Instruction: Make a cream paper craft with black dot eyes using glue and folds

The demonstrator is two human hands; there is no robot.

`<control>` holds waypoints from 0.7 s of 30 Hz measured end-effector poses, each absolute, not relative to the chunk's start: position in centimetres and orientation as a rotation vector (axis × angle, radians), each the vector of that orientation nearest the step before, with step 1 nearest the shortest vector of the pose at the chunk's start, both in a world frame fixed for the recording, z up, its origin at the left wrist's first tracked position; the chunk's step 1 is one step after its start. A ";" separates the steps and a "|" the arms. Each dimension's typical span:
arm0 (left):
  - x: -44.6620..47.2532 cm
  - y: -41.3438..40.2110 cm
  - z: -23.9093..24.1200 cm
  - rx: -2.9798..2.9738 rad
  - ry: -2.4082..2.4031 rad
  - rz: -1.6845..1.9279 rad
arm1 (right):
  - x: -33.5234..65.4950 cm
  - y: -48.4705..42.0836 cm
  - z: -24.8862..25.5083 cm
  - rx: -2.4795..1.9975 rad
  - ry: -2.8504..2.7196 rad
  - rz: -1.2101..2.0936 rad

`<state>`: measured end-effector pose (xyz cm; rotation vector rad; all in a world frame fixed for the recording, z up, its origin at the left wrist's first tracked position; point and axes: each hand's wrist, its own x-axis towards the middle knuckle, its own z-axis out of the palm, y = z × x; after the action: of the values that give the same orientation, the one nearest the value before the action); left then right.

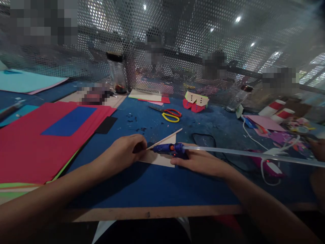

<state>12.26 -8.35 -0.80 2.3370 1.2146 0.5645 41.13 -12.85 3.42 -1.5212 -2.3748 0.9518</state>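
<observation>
My right hand [196, 162] is closed around a blue hot glue gun [164, 148], whose nozzle points left. A long clear glue stick [228, 151] runs out of its back toward the right edge. Under the gun lies a cream paper piece [162, 160], with a narrow strip [167, 138] folded or standing along its far slanted edge. My left hand [132, 147] pinches the left end of this paper, close to the nozzle. Its fingertips are partly hidden, and so is the paper corner they hold.
Red-and-yellow-handled scissors [172, 114] lie beyond the paper. Red sheets [30, 145] with a blue strip [69, 121] are stacked at left. A folded paper craft [195, 101] stands near the mesh screen [175, 51]. A pink glue gun [271, 166], white cord and another person's hand [318, 149] are at right.
</observation>
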 end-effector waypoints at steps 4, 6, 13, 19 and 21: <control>12.3 -8.4 -0.6 2.365 1.202 0.573 | 40.7 -13.0 3.6 -1.537 -2.363 0.938; 12.3 -8.4 -0.6 2.366 1.205 0.570 | 40.5 -13.0 3.7 -1.551 -2.354 0.952; 12.3 -8.4 -0.6 2.364 1.207 0.555 | 40.2 -13.2 3.9 -1.531 -2.299 0.995; 12.3 -8.4 -0.7 2.376 1.199 0.564 | 40.3 -13.1 3.8 -1.523 -2.331 0.981; 12.3 -8.4 -0.6 2.375 1.207 0.561 | 40.4 -13.1 3.8 -1.539 -2.328 0.962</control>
<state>12.33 -8.38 -0.60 2.3753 1.2074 0.5609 40.35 -13.06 3.82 -1.5390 -2.3284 0.9620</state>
